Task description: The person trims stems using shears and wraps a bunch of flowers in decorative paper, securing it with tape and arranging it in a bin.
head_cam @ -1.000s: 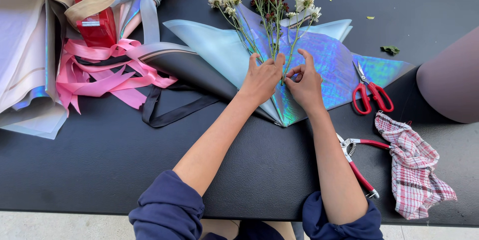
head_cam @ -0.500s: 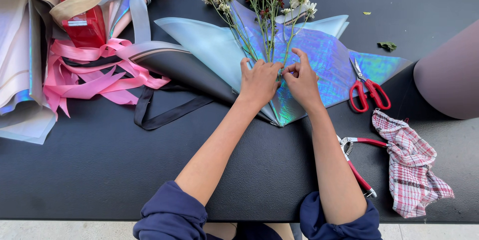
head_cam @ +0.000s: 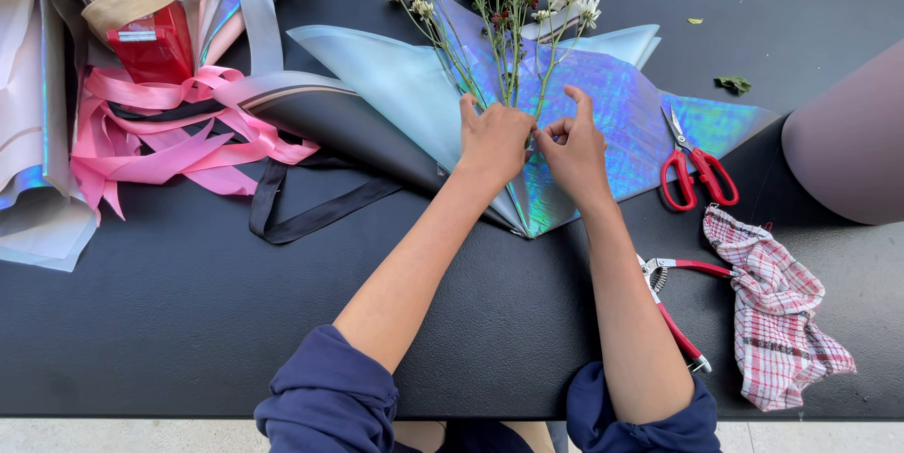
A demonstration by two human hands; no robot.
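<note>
A small bunch of flowers (head_cam: 499, 10), white and dark red on thin green stems, lies on fanned sheets of iridescent wrapping paper (head_cam: 621, 114) on a black table. My left hand (head_cam: 492, 137) presses down on the lower stems where they meet. Beside it, my right hand (head_cam: 573, 147) pinches the stems with thumb and fingers, the index finger raised. Both hands touch each other over the paper's narrow end.
Red scissors (head_cam: 695, 169) lie right of the paper, red pruning shears (head_cam: 670, 307) and a checked cloth (head_cam: 782, 312) nearer me. Pink ribbons (head_cam: 160, 137), a black ribbon (head_cam: 301, 213), a red box (head_cam: 151, 39) and more wrapping sit left. A mauve rounded object (head_cam: 847, 142) is at right.
Both hands have stayed on the stems; the fingers shifted slightly. The view has drifted a little.
</note>
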